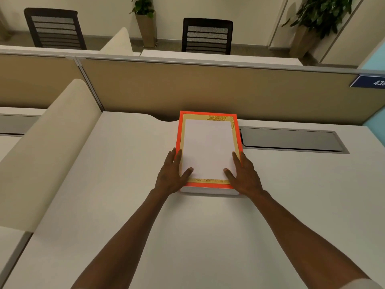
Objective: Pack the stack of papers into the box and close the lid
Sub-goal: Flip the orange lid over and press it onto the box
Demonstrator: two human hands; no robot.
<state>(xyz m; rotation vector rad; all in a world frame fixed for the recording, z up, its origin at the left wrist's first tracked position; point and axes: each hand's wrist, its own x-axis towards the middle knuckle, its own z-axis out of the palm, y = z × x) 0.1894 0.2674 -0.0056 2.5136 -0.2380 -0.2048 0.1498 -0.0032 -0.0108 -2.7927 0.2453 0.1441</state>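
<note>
An orange box (209, 113) with a gold, leaf-patterned lining lies on the desk against the partition. The white stack of papers (208, 149) lies flat inside it, with gold margin showing all round. My left hand (171, 176) is at the near left corner, thumb on top of the papers, fingers stretched along the left rim. My right hand (244, 177) mirrors it at the near right corner. A white slab (209, 191) sticks out under the box's front edge; I cannot tell whether it is the lid.
The white desk (187, 236) runs toward me. A grey cable-tray flap (291, 139) is set into it right of the box. A tan partition (208, 90) stands right behind the box, and a cream side panel (48, 147) rises at the left. Chairs and plants stand beyond.
</note>
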